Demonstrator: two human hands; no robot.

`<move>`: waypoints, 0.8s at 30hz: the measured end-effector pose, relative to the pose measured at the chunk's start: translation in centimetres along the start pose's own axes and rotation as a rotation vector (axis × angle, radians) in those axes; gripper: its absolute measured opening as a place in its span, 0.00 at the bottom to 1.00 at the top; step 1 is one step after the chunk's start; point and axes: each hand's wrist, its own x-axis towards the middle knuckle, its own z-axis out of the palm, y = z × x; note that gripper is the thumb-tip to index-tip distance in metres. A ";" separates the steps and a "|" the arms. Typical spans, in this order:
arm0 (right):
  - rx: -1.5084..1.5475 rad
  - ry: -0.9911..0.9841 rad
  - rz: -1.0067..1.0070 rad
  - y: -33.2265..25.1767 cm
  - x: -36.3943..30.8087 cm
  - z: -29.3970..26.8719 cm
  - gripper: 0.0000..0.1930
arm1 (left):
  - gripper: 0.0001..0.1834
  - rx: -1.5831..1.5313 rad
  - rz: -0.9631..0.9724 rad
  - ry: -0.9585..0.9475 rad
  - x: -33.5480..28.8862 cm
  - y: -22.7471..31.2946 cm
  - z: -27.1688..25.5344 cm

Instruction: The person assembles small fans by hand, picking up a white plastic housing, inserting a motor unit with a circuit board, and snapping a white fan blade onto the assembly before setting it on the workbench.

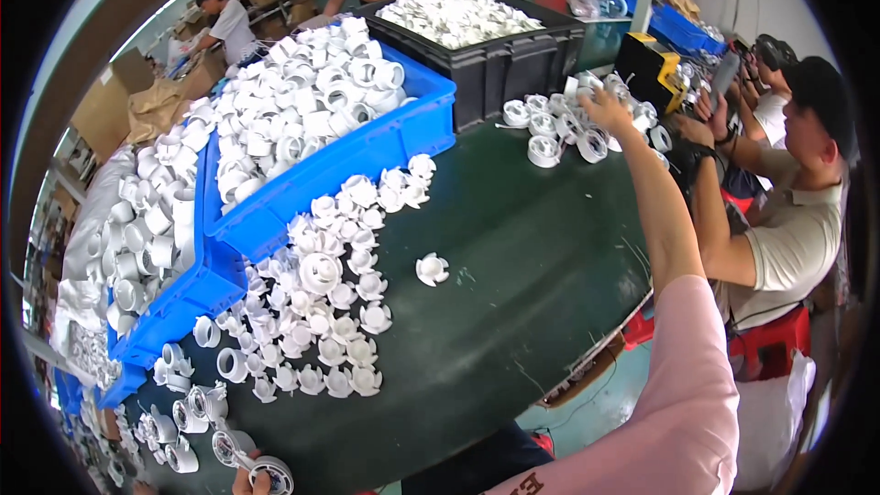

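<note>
We see two bare hands at work over a dark green surface (513,247). The left grip (246,484) is at the lower edge, its fingers closed against a white ring-shaped part (273,475) with a dark inside; the rim of the view cuts off the rest of that hand. A second ring-shaped part (233,446) sits right beside it (whether the two are joined, we cannot tell). More white round parts (190,414) lie just to the left, near the surface's edge.

The right grip (607,114) is stretched out to the far right, fingers partly spread over a cluster of white round parts (544,151); we cannot tell whether it has hold of one. A yellow-and-black box (653,71) stands beyond the cluster, and a seated co-worker (784,261) is to the right of the outstretched arm.

Between the hands, we find a broad pile of lobed white pieces (321,323), with one lone lobed piece (432,269) lying apart. Behind the pile stand two blue bins (403,134) heaped with white tubular pieces (312,82), and next to them a black crate (515,69) full of small white pieces (454,14).
</note>
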 end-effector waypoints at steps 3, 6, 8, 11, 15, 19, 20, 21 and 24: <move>-0.023 -0.177 0.083 -2.5 -2.5 -1.9 0.40 | 0.21 0.217 0.046 0.040 0.2 0.1 -0.1; -0.303 -0.115 -0.595 -1.0 -2.7 -1.2 0.18 | 0.23 0.193 0.135 0.281 1.5 -1.3 0.7; -0.246 -0.002 -0.745 -1.4 -4.5 -0.6 0.17 | 0.24 0.220 0.169 0.273 2.4 -0.5 1.6; 0.166 -0.162 -0.356 -7.3 -9.1 0.2 0.32 | 0.25 0.196 0.225 0.294 4.0 -1.0 1.6; 0.259 -0.307 -0.324 -13.8 -17.1 -2.0 0.34 | 0.23 0.197 0.305 0.369 8.2 -6.5 -3.2; 0.370 -0.332 -0.318 -18.3 -22.0 -3.0 0.35 | 0.23 0.239 0.360 0.390 9.5 -6.5 -3.2; 0.407 -0.306 -0.385 -18.6 -22.6 -3.4 0.34 | 0.22 0.240 0.373 0.390 9.9 -6.6 -3.5; 0.448 -0.281 -0.455 -18.7 -22.9 -3.6 0.34 | 0.21 0.245 0.387 0.370 10.0 -6.3 -3.6; 0.602 0.041 -0.799 -17.7 -24.8 -5.6 0.21 | 0.19 0.241 0.405 0.382 9.9 -5.8 -3.3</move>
